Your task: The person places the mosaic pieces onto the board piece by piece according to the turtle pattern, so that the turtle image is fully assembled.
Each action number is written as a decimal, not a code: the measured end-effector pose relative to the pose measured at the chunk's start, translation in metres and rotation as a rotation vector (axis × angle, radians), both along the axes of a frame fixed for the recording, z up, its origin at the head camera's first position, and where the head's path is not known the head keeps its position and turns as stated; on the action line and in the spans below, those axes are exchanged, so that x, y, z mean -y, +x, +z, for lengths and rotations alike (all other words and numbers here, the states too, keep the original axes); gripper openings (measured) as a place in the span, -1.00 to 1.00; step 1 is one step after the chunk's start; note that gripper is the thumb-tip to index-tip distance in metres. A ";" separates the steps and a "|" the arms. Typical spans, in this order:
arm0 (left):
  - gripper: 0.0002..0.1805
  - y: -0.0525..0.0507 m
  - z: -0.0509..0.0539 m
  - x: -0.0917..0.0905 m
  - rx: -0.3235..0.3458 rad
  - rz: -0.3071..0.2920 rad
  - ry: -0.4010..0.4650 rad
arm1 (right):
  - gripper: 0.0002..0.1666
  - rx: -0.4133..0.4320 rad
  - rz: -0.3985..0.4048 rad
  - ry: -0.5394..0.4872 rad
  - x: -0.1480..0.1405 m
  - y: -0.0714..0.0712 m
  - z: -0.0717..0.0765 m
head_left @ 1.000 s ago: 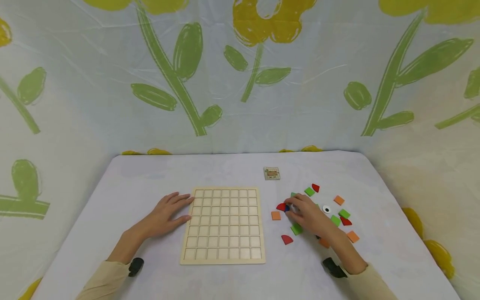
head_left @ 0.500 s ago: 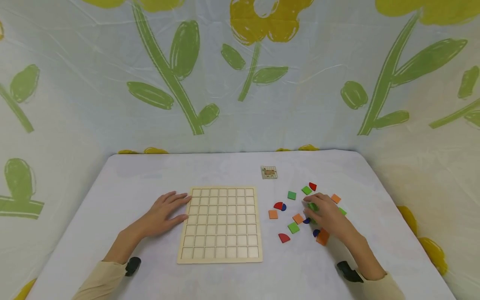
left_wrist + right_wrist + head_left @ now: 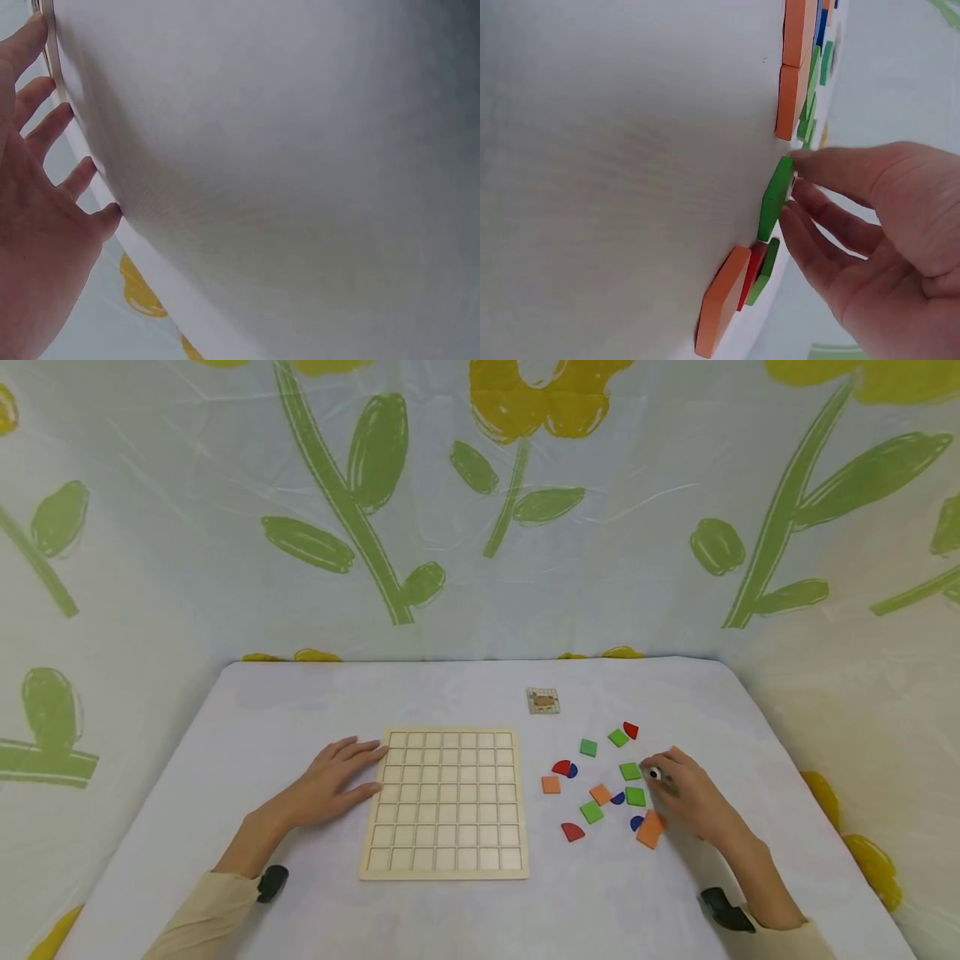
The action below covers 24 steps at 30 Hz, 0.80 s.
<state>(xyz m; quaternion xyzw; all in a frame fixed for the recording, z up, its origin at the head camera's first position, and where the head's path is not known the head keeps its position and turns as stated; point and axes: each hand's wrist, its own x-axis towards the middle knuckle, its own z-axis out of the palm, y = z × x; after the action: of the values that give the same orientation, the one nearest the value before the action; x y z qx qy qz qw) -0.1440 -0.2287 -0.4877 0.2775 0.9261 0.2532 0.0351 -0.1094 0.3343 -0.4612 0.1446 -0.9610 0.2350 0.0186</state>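
Observation:
My left hand [image 3: 326, 785] lies at the left side of a pale wooden grid board [image 3: 447, 806], fingers spread and fingertips at its edge. In the left wrist view those fingers [image 3: 56, 124] look extended. Among the loose pieces at the right, my right hand [image 3: 686, 793] pinches a white round eye piece [image 3: 655, 773] with a black centre. In the right wrist view, a green tile [image 3: 776, 196] stands in front of the thumb and fingertips, hiding most of the grip. Beside the hand lie green square tiles [image 3: 630, 772] and orange tiles [image 3: 650, 829].
Several red quarter-round pieces [image 3: 572, 832], blue half-round pieces [image 3: 618, 798] and square tiles lie scattered right of the board. A small picture card [image 3: 543, 701] sits behind them. The white table [image 3: 300, 693] meets a flower-print cloth [image 3: 480, 602] at the back.
My right hand has moved right, from beside the red and blue pieces, over the green tiles, to the white eye piece. The left hand stays at the board's edge.

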 end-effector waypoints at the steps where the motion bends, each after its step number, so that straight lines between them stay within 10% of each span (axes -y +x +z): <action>1: -0.35 0.000 0.000 0.000 0.000 0.001 -0.002 | -0.66 0.003 0.005 -0.010 -0.001 0.000 0.000; 24: -0.34 0.000 0.002 -0.001 0.015 0.010 -0.011 | -0.76 -0.016 -0.005 -0.116 0.014 -0.013 0.013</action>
<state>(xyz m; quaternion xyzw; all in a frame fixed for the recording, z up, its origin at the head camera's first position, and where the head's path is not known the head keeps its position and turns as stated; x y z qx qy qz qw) -0.1439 -0.2278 -0.4857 0.2707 0.9286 0.2502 0.0425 -0.1227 0.3201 -0.4482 0.1429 -0.9459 0.2890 0.0352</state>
